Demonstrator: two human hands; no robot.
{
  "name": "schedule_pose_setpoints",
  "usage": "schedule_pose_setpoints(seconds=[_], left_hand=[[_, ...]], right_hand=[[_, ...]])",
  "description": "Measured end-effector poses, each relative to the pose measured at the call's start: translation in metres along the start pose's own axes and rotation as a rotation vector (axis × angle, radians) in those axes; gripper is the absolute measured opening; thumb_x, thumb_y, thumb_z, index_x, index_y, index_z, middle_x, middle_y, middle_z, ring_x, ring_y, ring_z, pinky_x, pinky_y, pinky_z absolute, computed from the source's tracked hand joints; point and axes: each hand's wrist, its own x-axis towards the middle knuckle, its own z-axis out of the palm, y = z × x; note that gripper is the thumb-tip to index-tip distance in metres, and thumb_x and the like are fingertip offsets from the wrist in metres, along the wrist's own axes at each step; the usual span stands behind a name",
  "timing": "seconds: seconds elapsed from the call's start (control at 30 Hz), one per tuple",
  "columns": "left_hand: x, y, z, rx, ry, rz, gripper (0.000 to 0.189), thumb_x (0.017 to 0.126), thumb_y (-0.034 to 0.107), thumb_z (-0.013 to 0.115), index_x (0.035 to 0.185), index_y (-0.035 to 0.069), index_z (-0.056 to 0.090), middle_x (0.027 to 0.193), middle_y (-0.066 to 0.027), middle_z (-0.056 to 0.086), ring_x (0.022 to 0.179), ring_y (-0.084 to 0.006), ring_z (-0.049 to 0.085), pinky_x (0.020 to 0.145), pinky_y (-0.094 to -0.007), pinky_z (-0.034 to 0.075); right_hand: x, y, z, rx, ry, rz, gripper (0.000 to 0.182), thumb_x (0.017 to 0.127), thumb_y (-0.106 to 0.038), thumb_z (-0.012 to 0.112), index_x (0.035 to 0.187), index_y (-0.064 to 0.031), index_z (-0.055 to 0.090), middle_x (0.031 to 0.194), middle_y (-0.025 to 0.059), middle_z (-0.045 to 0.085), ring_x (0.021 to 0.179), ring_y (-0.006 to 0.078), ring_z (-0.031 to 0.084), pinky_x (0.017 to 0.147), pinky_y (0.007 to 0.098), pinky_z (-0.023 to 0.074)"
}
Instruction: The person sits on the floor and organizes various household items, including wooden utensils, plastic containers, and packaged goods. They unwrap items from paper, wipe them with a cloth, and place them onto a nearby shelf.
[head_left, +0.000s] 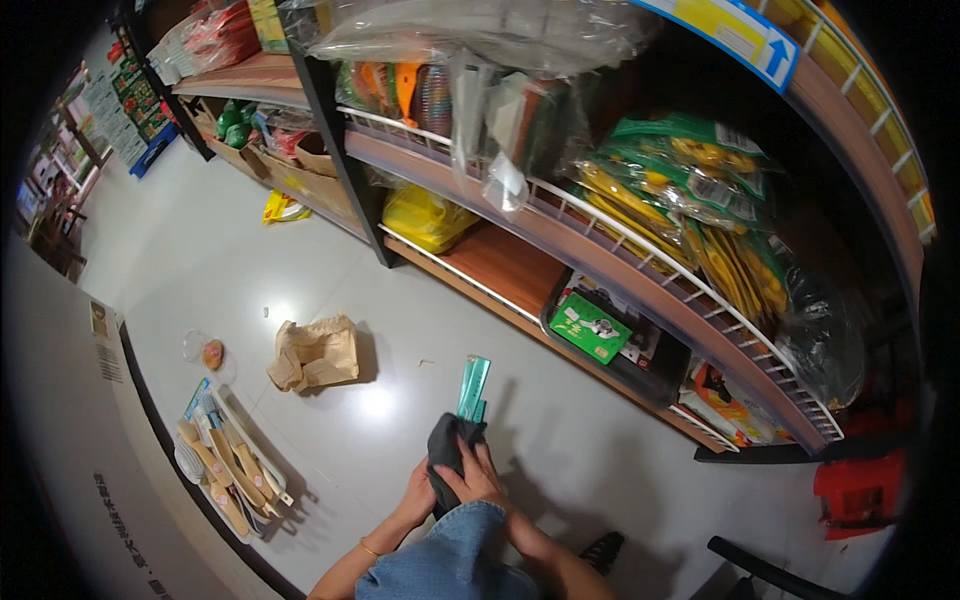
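My left hand (417, 495) grips the side of a dark grey fabric or plastic bag (444, 448) low in front of me. Across its front lie the fingers of my right hand (474, 477), close to the bag's mouth. Slim teal packages (472, 386) bearing writing stick out of the top, one reaching higher than the other. Their lower ends are hidden inside the dark material. A blue denim garment (450, 555) covers my lap just below the hands.
Left on the floor are a tray of wooden-handled brushes (225, 469), a crumpled brown paper bag (319, 352) and a large carton (60, 420). Store shelving (480, 281) runs along the right, holding yellow packets (727, 262) and a green box (590, 328). A red object (859, 491) stands at right.
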Motion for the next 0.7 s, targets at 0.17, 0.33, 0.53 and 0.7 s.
schedule_pose_setpoints(seconds=[0.17,0.33,0.53,0.7], left_hand=[[0.004,0.034,0.010,0.190,-0.162,-0.114,0.029,0.096,0.021,0.045,0.115,0.000,0.049,0.084,-0.0005,0.055,0.077,-0.0070,0.049,0.068,-0.0222,0.042],[0.001,0.052,0.033,-0.123,-0.148,-0.276,0.023,0.099,0.024,0.040,0.104,0.005,0.050,0.069,-0.0021,0.053,0.059,-0.0075,0.049,0.054,-0.0203,0.039],[0.027,0.073,0.052,-0.332,-0.140,-0.294,0.024,0.098,0.027,0.040,0.101,0.005,0.048,0.067,-0.0051,0.054,0.043,-0.0122,0.047,0.039,-0.0230,0.038],[0.033,0.090,0.040,-0.673,-0.361,-0.321,0.025,0.097,0.028,0.041,0.102,0.005,0.050,0.077,-0.0060,0.056,0.058,-0.0140,0.054,0.048,-0.0260,0.044]], right_hand=[[0.061,0.005,-0.033,0.077,0.569,0.014,0.056,0.091,-0.033,0.051,0.134,-0.0001,0.034,0.122,0.0301,0.043,0.111,0.0448,0.044,0.094,0.0445,0.0370],[0.084,-0.015,-0.070,0.908,0.560,0.176,0.046,0.090,-0.032,0.056,0.125,-0.0037,0.045,0.120,0.0115,0.052,0.108,0.0204,0.052,0.090,0.0310,0.0434],[0.072,0.010,-0.064,1.486,0.237,0.288,0.045,0.093,-0.039,0.045,0.129,-0.0114,0.045,0.122,0.0073,0.054,0.109,0.0217,0.053,0.094,0.0344,0.0430],[0.089,0.019,-0.112,1.520,0.450,0.134,0.045,0.093,-0.045,0.039,0.118,-0.0110,0.055,0.112,0.0064,0.060,0.098,0.0245,0.058,0.087,0.0351,0.0479]])
